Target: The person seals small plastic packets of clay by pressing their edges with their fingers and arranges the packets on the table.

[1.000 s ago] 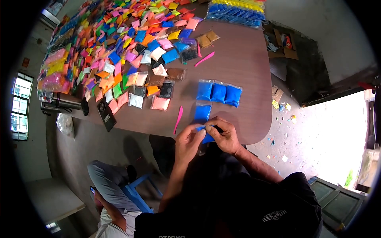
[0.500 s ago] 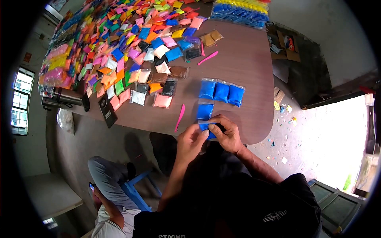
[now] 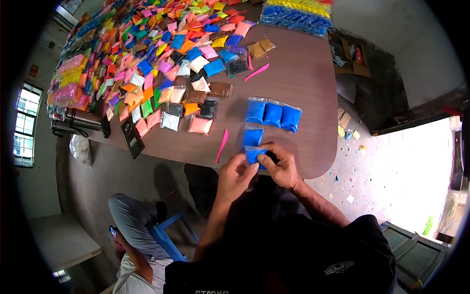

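Note:
Both hands grip one small clear packet of blue clay (image 3: 253,155) at the table's near edge. My left hand (image 3: 235,177) pinches its left and lower side, thumb on top. Over the right side, my right hand (image 3: 280,166) has thumb and fingers closed on it. Just beyond lies another blue packet (image 3: 253,136), partly overlapped by the held one. Farther up, a row of three joined blue packets (image 3: 273,114) lies flat. A pink plastic modelling knife (image 3: 222,146) rests left of my hands.
A big heap of colourful packets (image 3: 147,59) covers the table's left side. A black phone (image 3: 132,138) and a steel flask (image 3: 85,121) sit at the left edge. Bagged yellow and blue packets (image 3: 296,17) lie at the back. A person (image 3: 142,245) sits lower left, holding a phone.
The held packet's top edge has tipped up slightly and shows more between my hands. My hands have barely moved; the other packets lie as before.

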Motion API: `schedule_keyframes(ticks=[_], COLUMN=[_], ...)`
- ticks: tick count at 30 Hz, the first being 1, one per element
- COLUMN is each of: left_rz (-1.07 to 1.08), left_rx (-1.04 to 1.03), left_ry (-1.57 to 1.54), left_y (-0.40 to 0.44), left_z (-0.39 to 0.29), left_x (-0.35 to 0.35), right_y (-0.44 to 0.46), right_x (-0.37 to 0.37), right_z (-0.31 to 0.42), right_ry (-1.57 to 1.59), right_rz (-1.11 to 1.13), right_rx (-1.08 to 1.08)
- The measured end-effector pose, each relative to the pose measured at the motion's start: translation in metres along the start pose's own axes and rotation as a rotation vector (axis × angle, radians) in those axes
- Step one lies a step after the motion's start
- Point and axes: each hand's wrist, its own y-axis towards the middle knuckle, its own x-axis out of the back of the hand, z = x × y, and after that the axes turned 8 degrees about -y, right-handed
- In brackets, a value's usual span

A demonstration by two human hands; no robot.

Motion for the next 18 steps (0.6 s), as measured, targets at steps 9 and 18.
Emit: schedule_keyframes(ticks=[9, 18], left_rz=[0.026, 0.042], left_rx=[-0.025, 0.035], left_ry=[-0.099, -0.046], left_y=[0.003, 0.005], left_z=[0.019, 0.01], left_x=[0.006, 0.005], right_y=[0.0, 0.0], right_x=[0.002, 0.0], right_z=[0.003, 0.0], right_ry=[-0.021, 0.142], right_rz=[0.021, 0.015], right_rx=[-0.007, -0.074])
